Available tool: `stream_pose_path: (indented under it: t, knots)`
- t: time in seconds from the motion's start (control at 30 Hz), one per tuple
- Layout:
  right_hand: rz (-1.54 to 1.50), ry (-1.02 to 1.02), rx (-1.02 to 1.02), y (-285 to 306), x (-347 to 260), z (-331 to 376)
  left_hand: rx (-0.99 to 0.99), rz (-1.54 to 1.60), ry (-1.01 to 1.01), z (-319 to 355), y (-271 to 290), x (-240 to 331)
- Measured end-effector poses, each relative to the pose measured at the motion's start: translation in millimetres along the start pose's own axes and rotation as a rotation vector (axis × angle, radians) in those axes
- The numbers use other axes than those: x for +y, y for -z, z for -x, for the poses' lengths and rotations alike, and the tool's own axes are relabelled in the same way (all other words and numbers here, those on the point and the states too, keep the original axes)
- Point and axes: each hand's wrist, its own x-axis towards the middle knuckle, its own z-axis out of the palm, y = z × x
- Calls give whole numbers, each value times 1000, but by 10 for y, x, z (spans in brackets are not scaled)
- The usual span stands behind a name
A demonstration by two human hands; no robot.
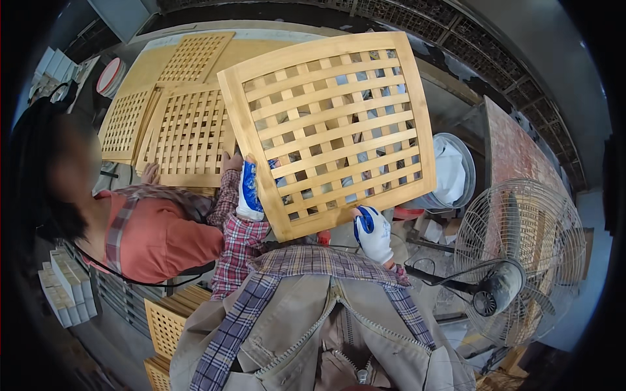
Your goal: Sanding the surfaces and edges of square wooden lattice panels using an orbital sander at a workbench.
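In front of me a square wooden lattice panel [331, 203] is held up, tilted, in both gloved hands. My left hand [250, 193], in a white and blue work glove, grips the frame's left side; part of its fingers is hidden behind the lattice. Around the lower edge, right of its middle, my right hand [372, 233] closes in a matching glove with the thumb on the near side. Through the gaps in the weave show blurred bits of the floor and other items.
To my left a co-worker in a red top [163, 228] rests both hands on another lattice panel [192, 133] on the table [140, 72]. More panels lie there, and a stack [163, 326] stands low on the left. A caged fan [518, 260] and a metal bucket [468, 171] stand at right.
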Motion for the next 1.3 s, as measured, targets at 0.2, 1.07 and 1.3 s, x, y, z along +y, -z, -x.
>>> stream_pose_path:
  t: [0.2,1.07,1.3]
  knots:
    - [72,-89,125,303,99,-217,-52,2,64,32,-45,16]
    - [-177,-554,259,975,1508,-451,35,-187,84,-12,179,-268]
    - [-207,-496,421,952,1417,-198,38,-198,152,-148,217,-233]
